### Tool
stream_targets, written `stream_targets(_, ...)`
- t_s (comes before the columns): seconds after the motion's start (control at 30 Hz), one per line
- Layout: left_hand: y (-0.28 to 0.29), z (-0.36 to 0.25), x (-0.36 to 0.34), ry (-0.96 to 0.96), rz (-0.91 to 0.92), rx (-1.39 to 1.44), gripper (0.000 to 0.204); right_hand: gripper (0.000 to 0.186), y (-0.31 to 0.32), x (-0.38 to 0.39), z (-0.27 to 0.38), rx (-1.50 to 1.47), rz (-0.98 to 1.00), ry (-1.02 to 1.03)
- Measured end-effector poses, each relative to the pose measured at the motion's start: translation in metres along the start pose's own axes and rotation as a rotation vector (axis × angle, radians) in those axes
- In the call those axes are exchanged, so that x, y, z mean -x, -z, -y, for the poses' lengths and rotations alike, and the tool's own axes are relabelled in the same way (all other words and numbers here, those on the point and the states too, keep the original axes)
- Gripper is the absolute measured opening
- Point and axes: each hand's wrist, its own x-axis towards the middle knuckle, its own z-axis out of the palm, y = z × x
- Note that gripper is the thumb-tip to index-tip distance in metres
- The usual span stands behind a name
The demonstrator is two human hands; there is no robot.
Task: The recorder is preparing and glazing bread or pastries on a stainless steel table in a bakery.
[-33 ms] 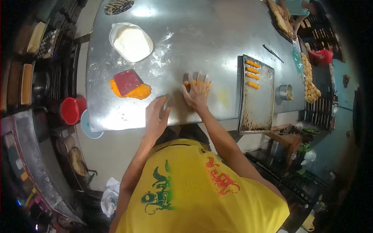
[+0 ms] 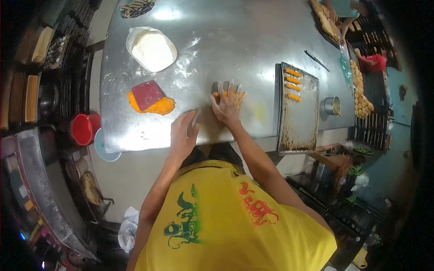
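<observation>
Orange dough lies beneath the spread right hand, slightly farther forward than before; the left hand, thumb apart, is near the grey steel table edge; open room reaches rightward to a scorched rectangular tray.

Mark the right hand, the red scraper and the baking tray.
Right hand (image 2: pixel 229 105): head view, back of the hand.
Red scraper (image 2: pixel 148 95): head view, middle of its flat face.
Baking tray (image 2: pixel 299 121): head view, bare middle of its surface.
</observation>
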Motion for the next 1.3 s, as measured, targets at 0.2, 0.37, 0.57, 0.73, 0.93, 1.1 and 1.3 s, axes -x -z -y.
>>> stream_targets(0.2,-0.045,-0.006,-0.029,-0.024,0.082,-0.015,0.044,0.066,0.013,0.051,-0.027,-0.158,0.011,0.13)
stream_targets(0.37,-0.101,0.002,-0.058,-0.236,0.127,-0.258,0.04,0.051,0.018,0.045,-0.081,-0.313,-0.039,0.01)
stream_targets(0.57,-0.171,-0.056,-0.071,-0.259,0.282,-0.266,0.031,0.03,0.044,0.06,-0.188,-0.508,-0.174,0.06)
stream_targets(0.73,-0.282,-0.146,-0.089,-0.574,0.336,-0.156,0.025,0.025,0.064,0.073,-0.313,-0.717,-0.311,-0.295)
stream_targets(0.93,-0.374,-0.181,-0.119,-0.519,0.564,-0.481,0.031,0.021,0.061,0.052,-0.426,-0.53,-0.369,-0.12)
stream_targets(1.1,-0.32,-0.164,-0.08,-0.506,0.326,-0.312,0.042,0.023,0.093,0.06,-0.365,-0.529,-0.429,-0.213)
stream_targets(1.3,-0.176,-0.093,-0.007,-0.205,0.185,-0.165,0.042,0.027,0.089,0.09,-0.262,-0.969,-0.151,-0.403)
